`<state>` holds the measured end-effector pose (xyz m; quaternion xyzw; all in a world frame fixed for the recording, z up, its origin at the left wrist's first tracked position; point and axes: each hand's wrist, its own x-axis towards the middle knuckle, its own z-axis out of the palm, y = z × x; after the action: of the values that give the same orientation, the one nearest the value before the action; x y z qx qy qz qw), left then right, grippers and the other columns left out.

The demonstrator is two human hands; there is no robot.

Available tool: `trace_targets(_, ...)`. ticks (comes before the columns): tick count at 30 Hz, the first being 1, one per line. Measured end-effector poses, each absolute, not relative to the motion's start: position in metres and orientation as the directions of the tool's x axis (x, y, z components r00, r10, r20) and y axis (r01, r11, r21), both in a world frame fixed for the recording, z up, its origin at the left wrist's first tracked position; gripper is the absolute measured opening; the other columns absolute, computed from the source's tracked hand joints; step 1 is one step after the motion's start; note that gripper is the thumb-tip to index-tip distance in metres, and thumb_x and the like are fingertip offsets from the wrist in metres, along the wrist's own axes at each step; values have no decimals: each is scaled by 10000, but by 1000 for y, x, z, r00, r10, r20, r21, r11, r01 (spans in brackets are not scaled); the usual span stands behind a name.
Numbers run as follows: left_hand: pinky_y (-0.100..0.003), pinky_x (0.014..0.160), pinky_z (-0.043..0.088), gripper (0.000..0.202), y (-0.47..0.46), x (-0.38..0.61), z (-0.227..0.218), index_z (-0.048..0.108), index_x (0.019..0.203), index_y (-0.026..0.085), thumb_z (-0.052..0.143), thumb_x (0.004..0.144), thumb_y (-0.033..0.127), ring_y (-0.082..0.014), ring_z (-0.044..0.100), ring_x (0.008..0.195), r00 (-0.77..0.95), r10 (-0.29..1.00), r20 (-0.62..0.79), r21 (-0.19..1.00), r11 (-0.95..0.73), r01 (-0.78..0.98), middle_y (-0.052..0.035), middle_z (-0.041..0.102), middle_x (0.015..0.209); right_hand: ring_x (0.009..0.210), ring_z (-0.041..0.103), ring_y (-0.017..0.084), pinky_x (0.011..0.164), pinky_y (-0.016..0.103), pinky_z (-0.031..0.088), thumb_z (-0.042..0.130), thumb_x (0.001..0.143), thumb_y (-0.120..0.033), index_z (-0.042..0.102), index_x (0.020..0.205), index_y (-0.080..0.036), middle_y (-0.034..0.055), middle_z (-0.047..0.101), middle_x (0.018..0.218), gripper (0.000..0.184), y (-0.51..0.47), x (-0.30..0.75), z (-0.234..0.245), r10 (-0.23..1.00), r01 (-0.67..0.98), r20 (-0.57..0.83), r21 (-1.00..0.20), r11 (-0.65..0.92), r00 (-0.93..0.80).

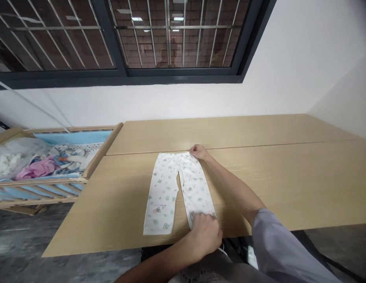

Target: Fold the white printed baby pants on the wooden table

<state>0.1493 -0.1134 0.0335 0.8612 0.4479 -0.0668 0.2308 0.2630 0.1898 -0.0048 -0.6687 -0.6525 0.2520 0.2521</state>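
Note:
A pair of small white baby pants [162, 192] with a green and pink print lies flat on the wooden table, its waistband toward the wall and its legs toward me. My right hand [199, 151] pinches the right corner of the waistband. At the lower end of the right leg is my left hand [206, 232], fingers curled closed on the cuff, which it partly covers. The left leg lies spread and untouched. A narrow gap between the two legs shows the tabletop.
The wooden table [274, 177] runs along a white wall beneath a barred window [183, 76]. On the left stands a wooden crib [103, 153] with blue lining, holding a pink cloth [38, 168] and other fabrics. The table's front edge is close to my body.

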Motion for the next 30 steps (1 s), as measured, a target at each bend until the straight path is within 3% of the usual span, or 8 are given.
trace_targets(3, -456, 782, 498, 336, -112, 142, 38, 732, 942, 130, 437, 913, 289, -329, 703, 871, 594, 757, -271, 394, -476, 786, -194, 748, 937, 746, 620, 143, 642, 203, 408, 682, 755, -183, 671, 792, -144, 41, 715, 782, 55, 189, 260, 1, 1000, 736, -18, -677, -7, -6)
trace_targets(6, -373, 695, 454, 352, -114, 124, 47, 702, 883, 186, 388, 955, 329, -256, 669, 765, 591, 789, -169, 544, -425, 723, -123, 734, 840, 742, 619, 143, 633, 204, 406, 689, 756, -182, 669, 812, -143, 49, 714, 786, 71, 188, 254, 11, 1000, 727, -11, -686, 6, -19)
trace_targets(9, -318, 597, 362, 377, -119, 95, 59, 605, 739, 224, 371, 984, 391, -185, 586, 639, 505, 857, -107, 689, -303, 659, -38, 658, 686, 734, 614, 136, 639, 206, 411, 695, 770, -208, 671, 848, -149, 48, 715, 802, 101, 187, 242, 26, 999, 721, 9, -692, 31, -34)
trace_targets(13, -295, 574, 318, 446, -135, 50, 69, 432, 615, 226, 371, 983, 469, -157, 513, 590, 331, 931, -152, 802, -79, 591, 10, 518, 561, 721, 611, 126, 634, 205, 406, 714, 771, -251, 663, 828, -154, 34, 707, 789, 124, 186, 215, 45, 995, 712, 31, -697, 86, -90)
trace_targets(23, -298, 572, 312, 507, -164, -29, 45, 428, 583, 234, 366, 895, 629, -168, 468, 548, -30, 955, -295, 790, 261, 554, 20, 462, 526, 776, 611, 145, 628, 215, 391, 721, 769, -255, 659, 871, -166, 40, 699, 830, 148, 192, 112, 43, 987, 750, 34, -646, 141, -157)
trace_targets(30, -305, 603, 323, 501, -166, -49, 29, 454, 582, 224, 329, 890, 599, -193, 523, 588, -114, 945, -307, 713, 308, 631, -3, 520, 542, 716, 646, 167, 568, 223, 387, 730, 764, -247, 662, 854, -166, 56, 706, 807, 139, 190, 80, 31, 987, 793, -12, -597, 123, -162)
